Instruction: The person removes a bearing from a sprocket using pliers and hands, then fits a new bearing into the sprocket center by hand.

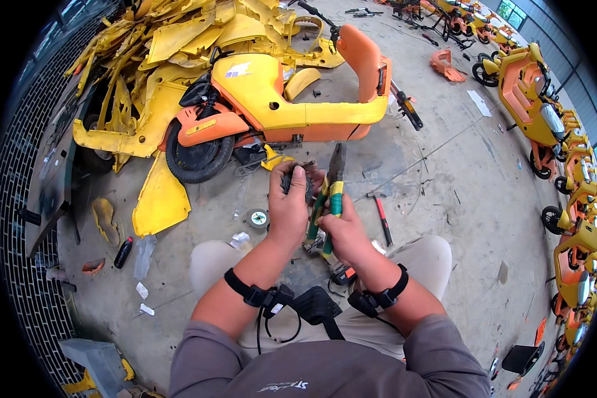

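Observation:
In front of my knees, my left hand [289, 209] is closed around a small dark part [306, 184]; the fingers cover much of it, and its kind is unclear. My right hand [346, 231] grips a pair of pliers [336, 192] with green and yellow handles, jaws pointing away from me. The pliers stand just right of the dark part; whether they touch it is hidden. Beyond both hands, a yellow and orange scooter [272, 86] lies on its side on the floor, its black rear wheel [196, 156] to the left.
A red-handled hammer [383, 220] lies right of my hands. A tape roll [258, 218] and cordless power tool [343, 274] sit near my knees. Yellow panels [199, 33] pile up far left. A dark bottle [123, 253] lies left; scooters [580, 232] line the right side.

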The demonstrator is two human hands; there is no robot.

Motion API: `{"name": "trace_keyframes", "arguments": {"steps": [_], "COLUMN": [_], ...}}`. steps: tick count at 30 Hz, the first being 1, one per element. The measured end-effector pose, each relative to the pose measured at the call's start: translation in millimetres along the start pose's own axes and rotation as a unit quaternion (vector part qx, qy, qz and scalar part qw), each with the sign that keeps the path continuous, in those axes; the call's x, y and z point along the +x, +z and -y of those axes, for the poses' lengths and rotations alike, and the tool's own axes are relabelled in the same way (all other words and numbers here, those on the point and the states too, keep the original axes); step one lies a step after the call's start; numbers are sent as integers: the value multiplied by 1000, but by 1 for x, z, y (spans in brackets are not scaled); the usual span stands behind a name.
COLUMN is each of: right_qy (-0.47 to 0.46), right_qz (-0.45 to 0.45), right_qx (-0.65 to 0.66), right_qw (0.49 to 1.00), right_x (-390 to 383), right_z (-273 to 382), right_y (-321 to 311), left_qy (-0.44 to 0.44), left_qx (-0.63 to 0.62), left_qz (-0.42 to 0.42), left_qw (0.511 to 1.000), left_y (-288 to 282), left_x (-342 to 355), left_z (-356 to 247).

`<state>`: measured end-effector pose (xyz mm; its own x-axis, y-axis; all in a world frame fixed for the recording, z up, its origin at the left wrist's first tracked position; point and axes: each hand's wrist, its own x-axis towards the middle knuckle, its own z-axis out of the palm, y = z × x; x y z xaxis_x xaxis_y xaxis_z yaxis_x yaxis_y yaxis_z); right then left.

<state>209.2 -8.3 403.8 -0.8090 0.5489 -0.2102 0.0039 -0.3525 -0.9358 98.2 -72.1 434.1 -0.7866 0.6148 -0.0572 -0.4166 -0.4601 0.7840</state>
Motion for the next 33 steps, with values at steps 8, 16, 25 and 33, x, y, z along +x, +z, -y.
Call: {"name": "trace_keyframes", "arguments": {"steps": [8, 16, 25, 33], "right_qy": [92, 119, 81, 77], "right_qz": [116, 85, 71, 68], "right_qx": [-5, -58, -109, -48], "right_qw": [989, 988, 988, 994], "right_x": [-12, -16, -17, -20], "right_z": [36, 40, 44, 56], "right_y": [-38, -39, -33, -19], "left_qy": [356, 426, 468, 449], "left_qx": [377, 504, 564, 534], "left_qz": [92, 126, 126, 122], "left_qw": [850, 740, 669, 706], "left_y": [-23, -17, -18, -22], "left_x": [24, 33, 42, 39], "left_z": [2, 3, 10, 16]}}
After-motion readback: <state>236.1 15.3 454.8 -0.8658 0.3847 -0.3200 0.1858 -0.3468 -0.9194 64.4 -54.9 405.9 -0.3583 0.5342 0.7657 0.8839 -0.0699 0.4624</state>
